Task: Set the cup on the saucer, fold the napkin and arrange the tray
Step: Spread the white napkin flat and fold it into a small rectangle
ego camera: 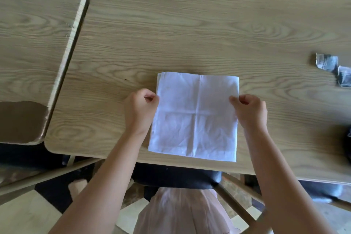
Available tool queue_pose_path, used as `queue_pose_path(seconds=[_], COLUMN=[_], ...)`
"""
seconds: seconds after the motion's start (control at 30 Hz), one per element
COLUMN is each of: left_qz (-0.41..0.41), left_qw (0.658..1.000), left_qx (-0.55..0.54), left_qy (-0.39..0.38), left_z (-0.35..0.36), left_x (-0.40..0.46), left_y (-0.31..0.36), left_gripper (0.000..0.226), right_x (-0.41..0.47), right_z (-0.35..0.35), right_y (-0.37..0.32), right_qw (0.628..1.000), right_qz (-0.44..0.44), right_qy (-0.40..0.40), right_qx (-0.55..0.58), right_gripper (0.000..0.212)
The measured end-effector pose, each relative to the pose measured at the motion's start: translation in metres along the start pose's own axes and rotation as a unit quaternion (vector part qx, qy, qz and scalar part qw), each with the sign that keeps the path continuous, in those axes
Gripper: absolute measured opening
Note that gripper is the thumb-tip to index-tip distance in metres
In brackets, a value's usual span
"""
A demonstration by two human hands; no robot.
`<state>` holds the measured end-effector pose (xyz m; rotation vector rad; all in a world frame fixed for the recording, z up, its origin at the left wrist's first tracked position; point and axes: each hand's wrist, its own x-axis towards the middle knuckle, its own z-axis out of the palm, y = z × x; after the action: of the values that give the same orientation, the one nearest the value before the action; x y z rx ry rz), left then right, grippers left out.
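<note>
Folding is the step in hand, judging by how the napkin lies: a white cloth square, already doubled, flat on the table with its near edge just at the table's near edge. The left hand pinches the napkin's left edge between thumb and curled fingers, and the right hand pinches the right edge the same way, both about halfway up the sides. Creases cross the cloth in the middle, one running away from the person and one running side to side.

Several things could spoil the fold from here. At the far left corner of the napkin the layers are already fanned out a little, so if either hand grips only the top layer, the lower ones will stay behind and the edges will not line up. Pulling unevenly with one hand would skew the square. Since the napkin's near edge sits right at the table's rim, a drag toward the person could slide the cloth off, over the dark chair seat below.

No cup, saucer or tray shows anywhere around the napkin, so those steps look undone. Far to the right of the napkin lie two small grey wrappers, and a dark object, cut off by the picture's edge, which I cannot identify.
</note>
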<state>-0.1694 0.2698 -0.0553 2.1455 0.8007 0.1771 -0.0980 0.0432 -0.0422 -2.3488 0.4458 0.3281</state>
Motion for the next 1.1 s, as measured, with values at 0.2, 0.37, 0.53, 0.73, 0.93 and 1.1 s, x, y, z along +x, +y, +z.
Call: queue_pose_path(seconds=[0.2, 0.37, 0.53, 0.73, 0.93, 1.1], left_qz=[0.080, 0.294, 0.364, 0.386, 0.320, 0.307], left_qw=[0.995, 0.934, 0.855, 0.838, 0.864, 0.882], left_qx=[0.060, 0.202, 0.334, 0.364, 0.373, 0.354], left_qy=[0.007, -0.023, -0.156, -0.130, -0.112, -0.061], left_z=[0.032, 0.056, 0.097, 0.089, 0.067, 0.067], left_x=[-0.028, -0.029, -0.024, -0.011, -0.013, -0.035], left_y=[0.020, 0.036, 0.035, 0.016, 0.000, 0.015], left_gripper=[0.010, 0.046, 0.055, 0.059, 0.064, 0.064], right_x=[0.009, -0.003, -0.006, 0.015, 0.027, -0.002], right_z=[-0.031, -0.011, 0.030, 0.012, -0.011, -0.015], right_y=[0.032, 0.032, 0.032, 0.058, 0.076, 0.073], right_qw=[0.998, 0.943, 0.906, 0.888, 0.889, 0.906], right_qz=[0.011, -0.221, -0.318, -0.344, -0.303, -0.293], right_qy=[0.024, 0.148, -0.025, -0.023, -0.025, 0.029], right_qx=[-0.064, -0.200, -0.276, -0.305, -0.343, -0.303], right_gripper=[0.017, 0.050, 0.057, 0.065, 0.068, 0.065])
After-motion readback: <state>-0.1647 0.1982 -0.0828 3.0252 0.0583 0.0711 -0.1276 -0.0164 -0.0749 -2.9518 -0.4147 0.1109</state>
